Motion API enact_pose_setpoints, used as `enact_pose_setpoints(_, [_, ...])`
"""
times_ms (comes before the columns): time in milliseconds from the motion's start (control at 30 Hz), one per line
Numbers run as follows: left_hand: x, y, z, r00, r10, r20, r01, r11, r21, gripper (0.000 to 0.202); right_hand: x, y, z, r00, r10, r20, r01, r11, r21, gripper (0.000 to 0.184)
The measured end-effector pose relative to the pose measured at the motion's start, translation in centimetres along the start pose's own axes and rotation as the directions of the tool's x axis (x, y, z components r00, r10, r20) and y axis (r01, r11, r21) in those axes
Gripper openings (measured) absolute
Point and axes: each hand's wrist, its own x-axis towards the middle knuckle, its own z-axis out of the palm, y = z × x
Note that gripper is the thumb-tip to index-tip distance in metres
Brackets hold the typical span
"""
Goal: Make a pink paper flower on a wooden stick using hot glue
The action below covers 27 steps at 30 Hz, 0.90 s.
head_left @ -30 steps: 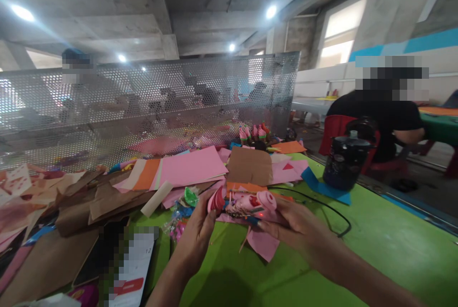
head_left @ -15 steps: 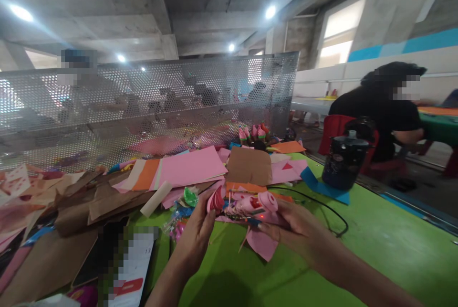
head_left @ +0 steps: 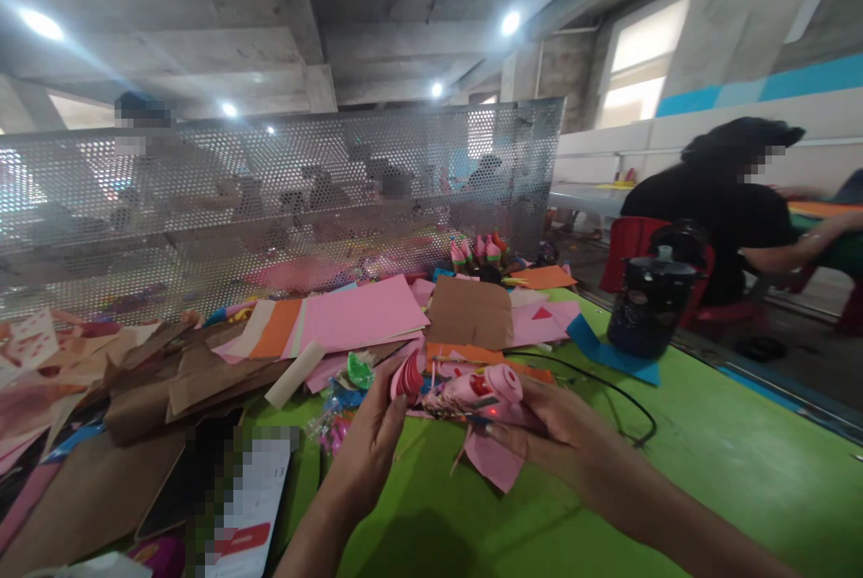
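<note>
Between the thumb and fingers of my left hand [head_left: 376, 430] is a small pink ridged piece [head_left: 406, 377], cone-like in shape. My right hand [head_left: 553, 430] is closed around a pink glue gun [head_left: 472, 391] with a small red light on its side. Its narrow end points left at the ridged piece, and messy strands cover that end; I cannot tell whether the two touch. Beneath the right hand, a pink paper scrap [head_left: 494, 459] lies on the green table [head_left: 728, 461]. A crumpled green piece [head_left: 360, 369] sits just behind my left hand.
Pink sheets [head_left: 364, 319], a brown card [head_left: 470, 313] and brown paper [head_left: 135, 398] cover the back and left. A phone [head_left: 249, 506] lies front left. A black cable [head_left: 640, 412] curves right, near a dark jug [head_left: 651, 304]. Perforated metal panels [head_left: 283, 200] stand behind; a person [head_left: 715, 209] sits right.
The glue gun has turned slightly in my right hand, its rear end shifting a little. My left hand holds almost still. The seated person's forearm at right has reached forward.
</note>
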Motion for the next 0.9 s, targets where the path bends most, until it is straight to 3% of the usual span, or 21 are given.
enact_pose_setpoints(167, [0.12,0.06,-0.04,1.000,0.001,0.014,-0.001,1.000,-0.005,0.047,-0.01,-0.04,0.21,0.999,-0.013,-0.043,0.012,1.000,-0.019,0.010])
enact_pose_setpoints(633, [0.02,-0.07,0.02,1.000,0.001,-0.002,-0.001,1.000,-0.001,0.047,-0.28,0.13,0.23,1.000,-0.020,-0.001,0.020,0.999,0.038,0.011])
enact_pose_setpoints(900, [0.02,0.21,0.07,1.000,-0.001,-0.007,0.000,1.000,-0.024,0.046,-0.04,-0.07,0.33,1.000,-0.008,-0.019,0.008,1.000,-0.011,0.012])
